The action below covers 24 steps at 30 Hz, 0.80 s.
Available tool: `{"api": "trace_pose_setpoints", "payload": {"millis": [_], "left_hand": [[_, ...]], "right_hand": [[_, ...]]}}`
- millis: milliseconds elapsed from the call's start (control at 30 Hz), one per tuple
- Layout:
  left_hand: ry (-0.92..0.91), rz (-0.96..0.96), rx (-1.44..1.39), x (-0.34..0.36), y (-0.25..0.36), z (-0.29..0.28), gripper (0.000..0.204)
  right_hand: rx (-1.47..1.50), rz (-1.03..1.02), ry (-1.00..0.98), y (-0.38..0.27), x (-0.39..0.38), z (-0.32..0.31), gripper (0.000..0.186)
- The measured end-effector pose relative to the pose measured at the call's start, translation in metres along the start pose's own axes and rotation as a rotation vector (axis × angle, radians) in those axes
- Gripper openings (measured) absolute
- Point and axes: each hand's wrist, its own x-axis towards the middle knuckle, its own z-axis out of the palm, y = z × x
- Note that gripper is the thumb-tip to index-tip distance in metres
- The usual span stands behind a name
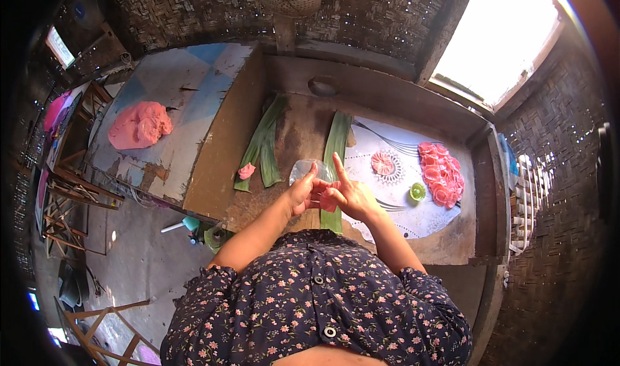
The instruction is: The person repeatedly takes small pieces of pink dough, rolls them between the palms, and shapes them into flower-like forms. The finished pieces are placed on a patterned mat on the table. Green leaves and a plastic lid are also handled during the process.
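A small piece of pink dough (330, 200) is between my two hands, in front of my body. My right hand (359, 199) pinches it, with the index finger pointing up and away. My left hand (299, 197) has its thumb raised apart from its fingers, which reach to the dough's left side. Just beyond the left hand is a round, clear plastic sheet (301, 167). A long green leaf strip (336, 143) runs under and past my right hand. On other leaf strips (264, 141) to the left sits a small pink lump (247, 171).
A white patterned sheet (403, 220) at right bears a ribbed pink disc (383, 164), a green round dish-like piece (417, 191) and a pile of pink discs (442, 175). A large pink dough mass (141, 127) rests on the raised board (194, 75) at left. Wooden walls (381, 94) edge the worktop.
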Motion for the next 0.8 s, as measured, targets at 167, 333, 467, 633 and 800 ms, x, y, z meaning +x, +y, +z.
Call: {"api": "trace_pose_setpoints", "payload": {"millis": [167,333,467,633,800], "left_hand": [[-0.007,0.105,-0.088,-0.002,-0.001,-0.005,0.077],[-0.091,0.130,-0.037,-0.008,0.004,-0.008,0.078],[-0.109,0.162,-0.126,-0.009,0.003,-0.006,0.063],[-0.014,0.320,0.015,-0.012,-0.001,0.002,0.032],[0.034,0.369,0.055,-0.015,0.000,0.009,0.022]], "right_hand": [[1.034,0.116,0.235,0.004,0.006,0.011,0.062],[0.887,0.090,0.269,0.009,0.007,0.012,0.060],[0.997,0.136,0.352,0.011,0.004,0.012,0.056],[1.051,0.151,0.321,0.010,0.002,0.016,0.048],[0.812,0.200,0.273,0.008,0.002,0.018,0.024]]}}
